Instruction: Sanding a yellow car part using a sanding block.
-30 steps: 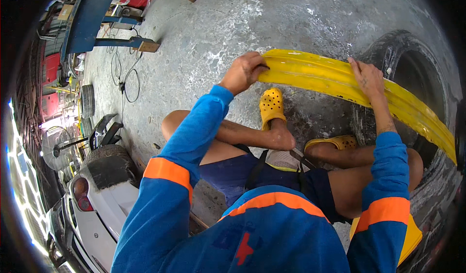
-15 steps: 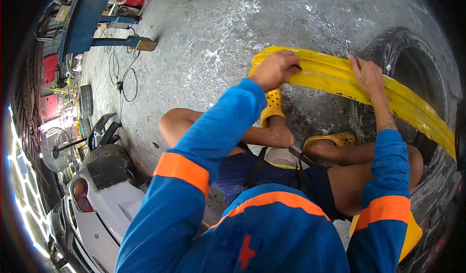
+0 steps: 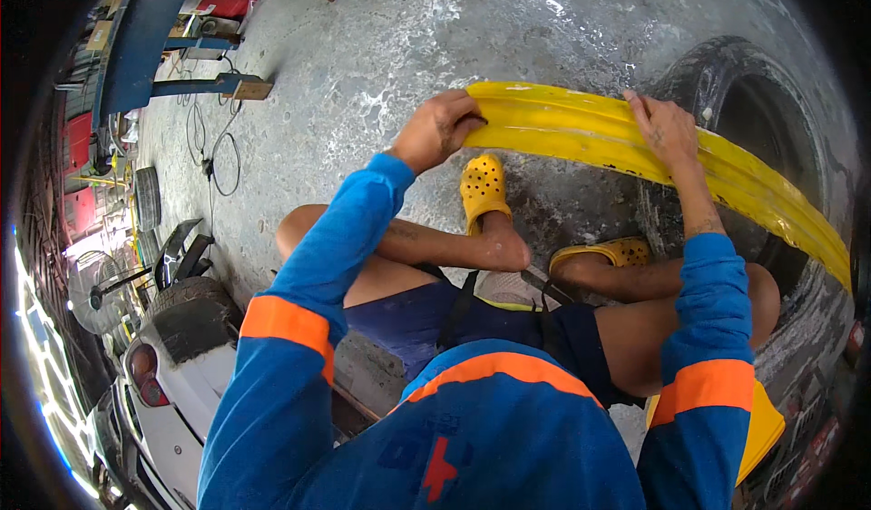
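A long, curved yellow panel (image 3: 581,129), ridged along its length and scuffed along its edges, arches across in front of me. Its right part passes over a large black tyre (image 3: 717,74) standing or lying on the floor. My right hand (image 3: 670,138) grips the panel right of its middle, with fingers over the far edge. At the panel's left end is my left hand (image 3: 439,131), its fingers curled together against the yellow surface. A small dark bit shows at those fingertips, too little of it visible to name.
I sit low on the worn grey concrete floor (image 3: 381,83), with yellow clogs (image 3: 483,188) just below the panel. Another yellow piece (image 3: 764,428) lies by my right elbow. At left are a white car part with a tail light (image 3: 150,374), cables (image 3: 213,161) and a blue metal stand (image 3: 204,85).
My left hand has slid leftward along the panel to its left end. My right hand keeps its grip at about the same spot. The view has shifted slightly.
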`<state>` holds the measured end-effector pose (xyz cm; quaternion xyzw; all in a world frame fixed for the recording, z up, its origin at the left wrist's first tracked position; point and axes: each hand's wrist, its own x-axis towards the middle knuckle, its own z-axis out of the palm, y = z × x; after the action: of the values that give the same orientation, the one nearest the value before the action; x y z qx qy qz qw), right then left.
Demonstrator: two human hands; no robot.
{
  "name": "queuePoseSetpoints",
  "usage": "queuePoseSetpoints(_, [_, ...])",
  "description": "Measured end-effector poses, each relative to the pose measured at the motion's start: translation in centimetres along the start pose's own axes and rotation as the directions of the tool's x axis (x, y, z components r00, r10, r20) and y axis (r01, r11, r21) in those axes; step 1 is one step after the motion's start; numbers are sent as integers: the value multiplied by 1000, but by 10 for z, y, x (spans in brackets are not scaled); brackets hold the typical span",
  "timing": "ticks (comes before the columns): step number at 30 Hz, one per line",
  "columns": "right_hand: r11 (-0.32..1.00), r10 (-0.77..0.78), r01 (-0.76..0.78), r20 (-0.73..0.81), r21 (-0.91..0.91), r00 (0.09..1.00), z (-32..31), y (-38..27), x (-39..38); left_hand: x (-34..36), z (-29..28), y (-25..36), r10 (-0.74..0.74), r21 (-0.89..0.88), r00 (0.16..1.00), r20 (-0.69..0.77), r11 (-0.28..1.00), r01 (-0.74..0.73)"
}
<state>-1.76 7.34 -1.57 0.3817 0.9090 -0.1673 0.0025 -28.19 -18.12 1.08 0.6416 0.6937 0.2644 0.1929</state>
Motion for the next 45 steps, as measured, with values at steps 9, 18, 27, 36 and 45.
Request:
queuePoseSetpoints(9, [1000,2,-2,-26,-16,1000,1,0,-3,15,24,12,-37,-72,999,4,997,37])
queuePoseSetpoints(18, [1000,5,-4,72,-13,997,-4,-5,-2,14,36,11,87,-76,994,-61,993,-91])
queuePoseSetpoints(27, [999,-14,15,40,-35,999,-4,-5,-4,47,53,60,188,-85,978,-85,977,-196])
queuePoseSetpoints(36, [1000,-11,10,67,10,998,-2,-2,-1,-1,-4,3,92,42,995,40,995,-93])
queuePoseSetpoints(45, [1000,16,-14,101,-25,995,-3,0,1,9,-12,7,146,49,982,120,987,-153])
